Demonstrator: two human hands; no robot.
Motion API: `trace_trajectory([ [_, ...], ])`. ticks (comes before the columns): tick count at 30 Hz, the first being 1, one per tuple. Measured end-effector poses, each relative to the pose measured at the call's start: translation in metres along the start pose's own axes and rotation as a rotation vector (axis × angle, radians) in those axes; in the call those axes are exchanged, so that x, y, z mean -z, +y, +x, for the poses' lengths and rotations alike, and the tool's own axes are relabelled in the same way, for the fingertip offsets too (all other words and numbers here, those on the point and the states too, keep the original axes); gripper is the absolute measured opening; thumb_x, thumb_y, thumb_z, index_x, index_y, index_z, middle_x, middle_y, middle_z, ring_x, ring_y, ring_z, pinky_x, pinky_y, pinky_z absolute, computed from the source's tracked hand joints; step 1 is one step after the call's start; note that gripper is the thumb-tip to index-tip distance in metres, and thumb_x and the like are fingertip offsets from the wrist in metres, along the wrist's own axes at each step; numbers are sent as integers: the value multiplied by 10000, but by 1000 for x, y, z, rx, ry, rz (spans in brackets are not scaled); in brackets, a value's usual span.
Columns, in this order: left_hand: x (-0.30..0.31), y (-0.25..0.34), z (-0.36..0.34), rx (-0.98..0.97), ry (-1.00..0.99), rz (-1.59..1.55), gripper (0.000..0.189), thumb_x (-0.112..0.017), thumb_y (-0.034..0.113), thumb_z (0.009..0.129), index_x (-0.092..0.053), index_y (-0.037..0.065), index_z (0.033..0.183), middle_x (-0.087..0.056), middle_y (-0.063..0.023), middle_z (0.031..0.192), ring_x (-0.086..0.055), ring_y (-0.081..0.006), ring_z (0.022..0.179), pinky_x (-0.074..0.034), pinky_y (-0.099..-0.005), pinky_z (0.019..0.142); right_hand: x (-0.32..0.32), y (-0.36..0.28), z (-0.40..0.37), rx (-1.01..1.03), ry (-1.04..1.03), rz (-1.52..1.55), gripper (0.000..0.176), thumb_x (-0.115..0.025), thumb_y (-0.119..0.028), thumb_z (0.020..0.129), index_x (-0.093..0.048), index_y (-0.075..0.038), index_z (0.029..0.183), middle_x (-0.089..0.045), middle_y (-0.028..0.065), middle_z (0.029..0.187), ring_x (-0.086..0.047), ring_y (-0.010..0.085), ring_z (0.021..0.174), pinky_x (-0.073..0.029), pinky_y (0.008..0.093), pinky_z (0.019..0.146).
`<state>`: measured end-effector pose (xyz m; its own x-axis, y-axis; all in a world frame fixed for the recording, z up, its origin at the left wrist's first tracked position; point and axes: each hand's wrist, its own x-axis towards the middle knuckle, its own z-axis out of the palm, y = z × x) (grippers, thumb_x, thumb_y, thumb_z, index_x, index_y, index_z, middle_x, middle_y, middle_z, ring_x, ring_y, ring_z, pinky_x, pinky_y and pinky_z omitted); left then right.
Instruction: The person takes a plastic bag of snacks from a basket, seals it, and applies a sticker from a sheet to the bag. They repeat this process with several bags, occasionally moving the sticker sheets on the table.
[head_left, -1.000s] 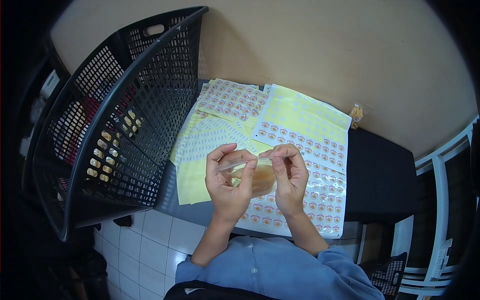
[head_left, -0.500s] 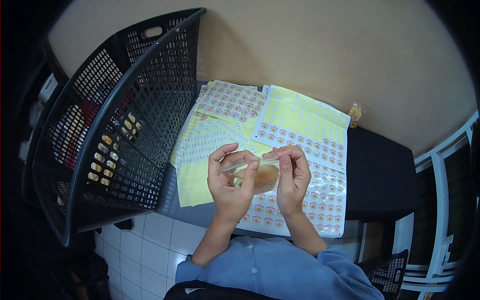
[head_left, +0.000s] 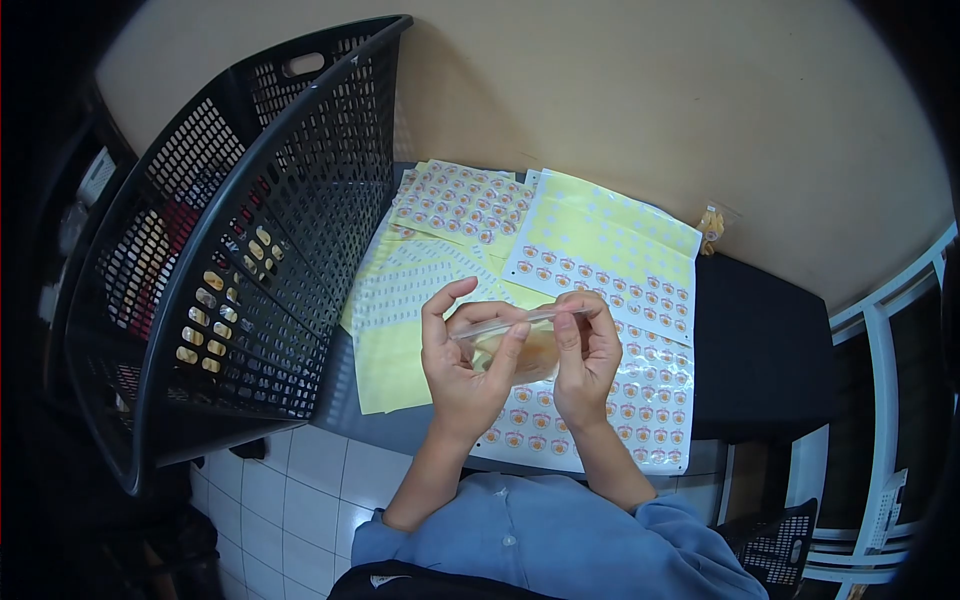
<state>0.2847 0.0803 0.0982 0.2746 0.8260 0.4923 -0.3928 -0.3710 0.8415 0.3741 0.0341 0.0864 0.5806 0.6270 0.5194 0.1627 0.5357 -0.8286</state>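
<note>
Between my two hands is a small clear zip bag [head_left: 535, 352] with yellowish pieces inside; what they are I cannot make out. My left hand [head_left: 465, 365] grips the bag's left side near the top strip, thumb pressed on it and index finger raised. At the right end of the strip, my right hand [head_left: 586, 355] pinches the edge between thumb and fingers. Below the bag lie sheets of round stickers [head_left: 640, 400], with pink and orange prints. Yellow backing sheets [head_left: 390, 370] spread to the left of my hands.
A large black plastic basket [head_left: 290, 200] lies tipped on the left, with yellowish packs seen through its holes. More sticker sheets [head_left: 465, 195] are at the back. A filled clear bag [head_left: 711, 228] stands by the wall, beyond the black surface [head_left: 760, 350].
My left hand has shifted slightly right and its index finger is raised higher. The bag's top strip now looks straighter and flatter between my hands.
</note>
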Motion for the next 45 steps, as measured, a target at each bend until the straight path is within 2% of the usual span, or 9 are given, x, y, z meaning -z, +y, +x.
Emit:
trace_trajectory([
  [5,20,-14,5,-49,-13,-84,107,-502,23,802,-479,-21,897,-531,-128,914,-508,-148,887,-391,-260,803,3,-4,4,-82,50,106,82,-457,-88,851,-454,-7,866,-498,58,820,-492,89,794,-367,208,702],
  [11,25,-14,7,-35,-47,-69,44,-460,24,831,-461,-13,854,-499,-89,863,-488,-126,805,-395,-248,742,10,6,2,-67,-17,162,85,-463,-95,835,-458,-15,863,-517,81,851,-504,101,814,-372,227,718],
  [14,23,-15,7,-56,-60,-39,32,-417,23,844,-438,10,864,-477,-77,847,-466,-136,827,-379,-267,778,20,4,6,-58,-162,102,156,-534,-107,758,-478,-20,876,-511,101,905,-507,158,838,-360,293,774],
  [16,21,-14,5,-56,-67,-11,28,-412,24,846,-430,12,864,-466,-78,845,-464,-142,828,-380,-269,773,19,-16,15,337,-106,-728,267,-582,-120,673,-490,-37,909,-512,108,907,-493,219,902,-292,366,869],
  [17,20,-13,4,-55,-74,17,25,-408,25,847,-423,13,863,-455,-80,842,-462,-147,828,-380,-271,768,13,-28,18,363,-138,-814,252,-607,-130,652,-532,-78,888,-532,69,864,-467,235,974,-182,422,947],
  [20,17,-18,4,-154,-72,96,32,-445,24,832,-443,-8,833,-488,-101,822,-502,-168,798,-413,-269,699,3,-33,16,448,-229,-981,153,-623,-156,665,-573,-115,803,-543,9,824,-466,206,1003,-104,457,975],
  [27,17,-17,0,-206,-56,182,33,-462,11,812,-445,-8,833,-496,-111,829,-508,-184,801,-416,-277,714,-5,-28,14,393,-222,-919,32,-596,-119,698,-569,-111,712,-546,-18,778,-493,188,969,-42,468,975],
  [35,30,-11,5,-203,-140,256,126,-537,-14,730,-490,-11,846,-526,-113,804,-524,-187,758,-414,-276,694,-9,-25,14,415,-232,-891,41,-596,-102,688,-562,-105,712,-546,-16,782,-508,185,951,-46,470,970],
  [45,34,-9,4,-167,-105,259,75,-539,-37,730,-501,-11,788,-543,-102,773,-535,-177,712,-424,-260,652,-16,-21,11,430,-242,-900,46,-607,-120,691,-565,-111,707,-545,-19,776,-512,173,948,-51,474,968],
])
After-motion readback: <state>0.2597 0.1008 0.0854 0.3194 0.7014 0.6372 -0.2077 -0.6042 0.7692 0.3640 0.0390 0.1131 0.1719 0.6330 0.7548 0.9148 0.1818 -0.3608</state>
